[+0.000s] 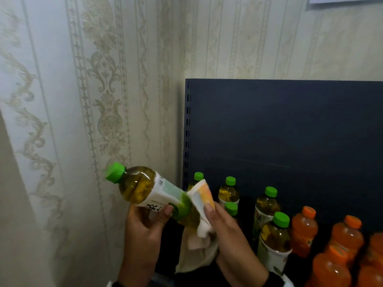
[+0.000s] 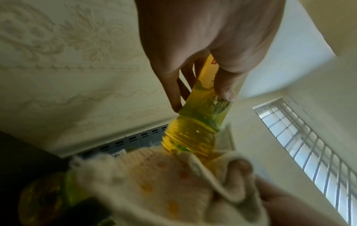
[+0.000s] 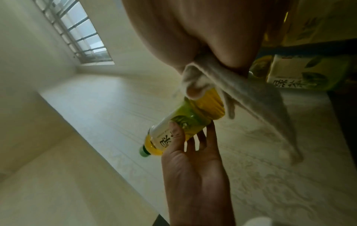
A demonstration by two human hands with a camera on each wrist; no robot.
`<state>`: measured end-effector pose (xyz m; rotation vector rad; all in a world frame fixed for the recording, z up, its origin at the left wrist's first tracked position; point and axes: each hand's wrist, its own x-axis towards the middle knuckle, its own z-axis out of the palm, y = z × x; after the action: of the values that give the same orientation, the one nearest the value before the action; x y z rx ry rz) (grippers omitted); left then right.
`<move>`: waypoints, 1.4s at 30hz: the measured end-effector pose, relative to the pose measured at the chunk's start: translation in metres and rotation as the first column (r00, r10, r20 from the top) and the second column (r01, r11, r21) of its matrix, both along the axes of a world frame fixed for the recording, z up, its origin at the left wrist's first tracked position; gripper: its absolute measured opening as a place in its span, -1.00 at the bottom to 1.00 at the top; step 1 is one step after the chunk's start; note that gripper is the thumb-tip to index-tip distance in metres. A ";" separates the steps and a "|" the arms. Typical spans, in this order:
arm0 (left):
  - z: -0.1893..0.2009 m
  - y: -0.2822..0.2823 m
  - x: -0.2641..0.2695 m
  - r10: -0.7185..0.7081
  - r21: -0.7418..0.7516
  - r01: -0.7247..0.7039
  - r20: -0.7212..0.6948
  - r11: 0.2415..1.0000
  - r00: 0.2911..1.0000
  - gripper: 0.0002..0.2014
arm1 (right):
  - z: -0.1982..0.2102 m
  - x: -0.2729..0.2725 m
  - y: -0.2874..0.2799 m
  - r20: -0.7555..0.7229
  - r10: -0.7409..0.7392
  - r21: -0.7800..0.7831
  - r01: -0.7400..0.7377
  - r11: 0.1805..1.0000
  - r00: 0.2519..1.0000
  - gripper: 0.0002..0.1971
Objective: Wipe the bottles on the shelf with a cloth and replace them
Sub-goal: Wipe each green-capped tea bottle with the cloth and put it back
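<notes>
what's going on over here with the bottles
A person is cleaning drinks from a shelf. The left hand holds a green tea bottle tilted on its side by its label, and the right hand wraps a cloth round the bottle's bottom end. More green-capped bottles and orange bottles stand on the dark shelf.

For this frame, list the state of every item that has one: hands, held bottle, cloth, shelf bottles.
Left hand: grips the held bottle at its label.
Right hand: holds the cloth against the bottle's base.
Held bottle: off the shelf, tilted, cap on, pointing upper left.
Cloth: bunched, wrapped round the bottle's bottom.
Green-capped bottles: upright on the shelf, capped.
Orange bottles: upright on the shelf, capped.
</notes>
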<state>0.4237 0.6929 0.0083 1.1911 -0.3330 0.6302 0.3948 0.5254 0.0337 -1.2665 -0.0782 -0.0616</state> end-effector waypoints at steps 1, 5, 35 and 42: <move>-0.002 0.003 0.002 0.034 0.040 -0.034 -0.003 0.999 0.999 -0.54 | -0.004 -0.002 -0.003 0.033 -0.006 -0.091 0.009 0.996 0.999 -0.73; 0.000 0.014 0.005 0.038 0.134 -0.032 -0.043 0.990 0.998 -0.48 | 0.006 -0.010 -0.014 0.215 -0.039 -0.306 0.105 0.946 0.976 -0.68; -0.030 0.018 0.044 -0.086 0.479 0.203 -0.256 0.854 0.963 -0.52 | 0.063 0.017 0.023 0.251 -0.269 -0.243 0.329 0.913 0.930 -0.75; -0.070 0.005 0.068 -0.124 0.450 0.306 -0.389 0.839 0.913 -0.44 | 0.076 0.005 -0.007 0.042 -0.175 0.265 0.158 0.951 0.984 -0.53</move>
<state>0.4922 0.6975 -0.0616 1.7102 -0.3377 0.1148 0.4003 0.5188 0.1101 -1.0046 -0.0177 -0.2521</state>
